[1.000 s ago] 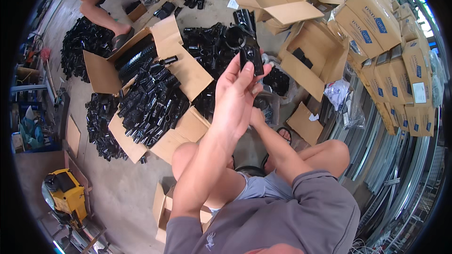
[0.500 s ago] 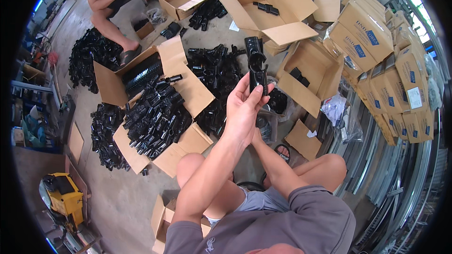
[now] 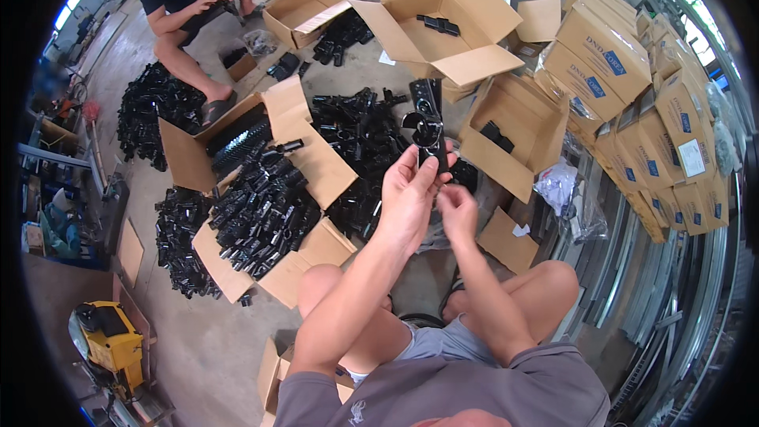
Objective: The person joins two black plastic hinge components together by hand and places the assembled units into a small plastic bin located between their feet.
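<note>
Upright in my left hand (image 3: 409, 194) is a black clamp-like bracket (image 3: 428, 103) with a rounded opening and a flat holed upper part. My thumb and fingers grip its lower end. Just below and to the right, my right hand (image 3: 458, 212) is closed with its fingertips curled together near the bracket's bottom. Whatever it may pinch is too small to make out. Behind the bracket lies a pile of similar black parts (image 3: 356, 130). To the left, an open carton (image 3: 336, 166) overflows with more of them.
Open cartons (image 3: 494, 63) stand ahead, some with a black part inside. Stacked closed boxes (image 3: 601, 55) rise at right beside long metal profiles (image 3: 632, 292). A co-worker (image 3: 178, 0) sits at far left handling something. A yellow machine (image 3: 111, 340) stands at lower left.
My right hand has come up from behind my left wrist to beside the bracket's lower end. The bracket has turned in my left hand, now showing its round opening and holed face.
</note>
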{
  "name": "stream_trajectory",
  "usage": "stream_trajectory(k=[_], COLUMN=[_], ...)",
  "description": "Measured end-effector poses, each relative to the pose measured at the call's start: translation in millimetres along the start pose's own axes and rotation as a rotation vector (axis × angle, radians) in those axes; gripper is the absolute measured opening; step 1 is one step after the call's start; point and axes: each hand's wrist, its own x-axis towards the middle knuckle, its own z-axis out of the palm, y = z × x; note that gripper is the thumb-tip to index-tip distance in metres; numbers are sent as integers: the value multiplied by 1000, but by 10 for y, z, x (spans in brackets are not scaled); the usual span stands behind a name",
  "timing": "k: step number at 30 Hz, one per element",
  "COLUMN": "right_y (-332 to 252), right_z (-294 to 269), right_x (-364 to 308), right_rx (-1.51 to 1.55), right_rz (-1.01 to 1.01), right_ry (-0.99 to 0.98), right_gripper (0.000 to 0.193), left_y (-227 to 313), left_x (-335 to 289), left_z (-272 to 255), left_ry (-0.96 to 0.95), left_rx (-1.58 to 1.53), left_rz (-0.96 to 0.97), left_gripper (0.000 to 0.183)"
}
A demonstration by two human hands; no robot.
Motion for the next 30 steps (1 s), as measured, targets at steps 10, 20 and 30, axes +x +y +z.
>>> stream_trajectory(k=[10, 20, 30], right_y=[-2097, -1896, -1830], right_z=[-625, -441, -402], right_x=[-319, -65, -59], right_rx=[-59, 266, 347], right_rz=[-487, -309, -279], right_ry=[-73, -115, -24], right_gripper=[13, 11, 16], left_y=[-390, -561, -689], left_x=[8, 55, 107], left_z=[280, 437, 450], left_ry=[194, 294, 333], left_rx=[181, 386, 437], left_rz=[208, 378, 474], left_gripper=[30, 41, 41])
